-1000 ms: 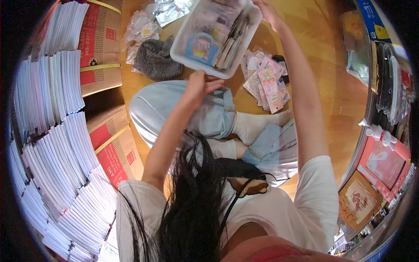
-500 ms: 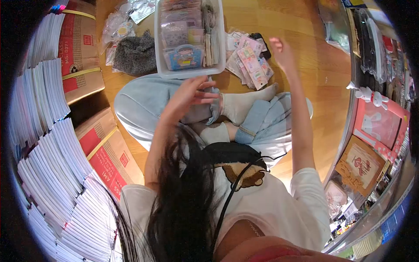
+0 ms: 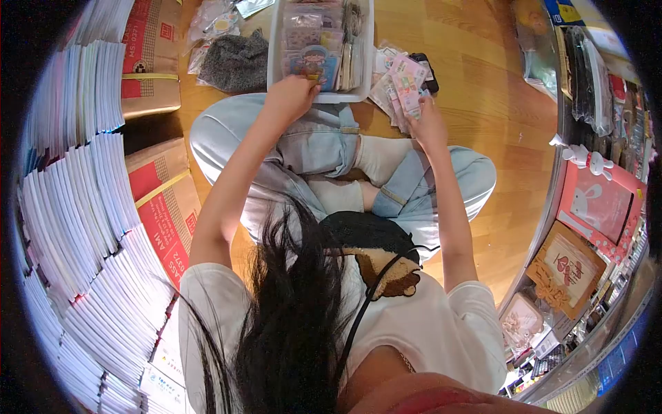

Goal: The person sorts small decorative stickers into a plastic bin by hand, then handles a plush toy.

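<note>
In the head view, my left hand [image 3: 293,96] reaches over the front rim of a clear plastic bin [image 3: 367,52]. Its curled fingers close at the lower part of a blue packet with a cartoon figure [image 3: 316,62]; the fingertips are partly hidden. More flat packets [image 3: 314,24] stand upright behind it. To the right of the bin, my right hand [image 3: 429,123] pinches the near end of a pink patterned sticker sheet [image 3: 408,77]. That sheet lies over a loose pile of similar sheets [image 3: 386,93] on the floor.
A dark phone-like object [image 3: 429,72] lies beside the pile. Left of the bin are a grey knitted item [image 3: 236,61] and clear plastic bags [image 3: 214,24]. Red-and-brown cartons [image 3: 162,200] and stacked booklets [image 3: 76,234] line the left. A crowded shelf [image 3: 562,103] runs along the right.
My left hand has gone from above my leg to the blue packet at the bin's front. My right hand has come down from the raised position and closed on the pink sheet.
</note>
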